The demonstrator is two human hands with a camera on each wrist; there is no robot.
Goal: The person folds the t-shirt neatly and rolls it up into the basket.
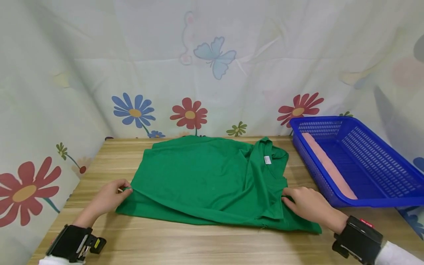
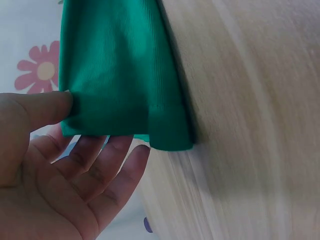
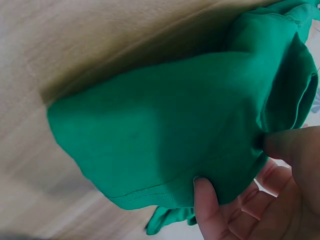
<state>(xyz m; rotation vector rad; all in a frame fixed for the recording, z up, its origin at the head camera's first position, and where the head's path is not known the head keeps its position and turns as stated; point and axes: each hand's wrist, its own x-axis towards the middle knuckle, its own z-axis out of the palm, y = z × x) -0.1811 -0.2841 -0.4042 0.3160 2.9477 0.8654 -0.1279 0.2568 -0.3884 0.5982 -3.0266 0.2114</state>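
Observation:
A green short-sleeved shirt (image 1: pixel 198 176) lies sideways on the wooden table, its collar with a white label toward the right and its hem toward the left. Its near side is folded over in a long strip along the front. At the hem's near corner, my left hand (image 1: pixel 114 195) pinches the cloth between thumb and fingers; the left wrist view shows the doubled hem (image 2: pixel 110 120) in that grip. On the right, my right hand (image 1: pixel 306 204) pinches the shirt close to a sleeve (image 3: pixel 150 145), which spreads out flat beside the fingers.
A blue plastic basket (image 1: pixel 381 202) stands at the right of the table, with a folded pink cloth (image 1: pixel 328 165) along its left inner side. Behind the table hangs a white curtain (image 1: pixel 159 73) printed with flowers and a butterfly. Bare wood (image 1: pixel 198 246) shows in front of the shirt.

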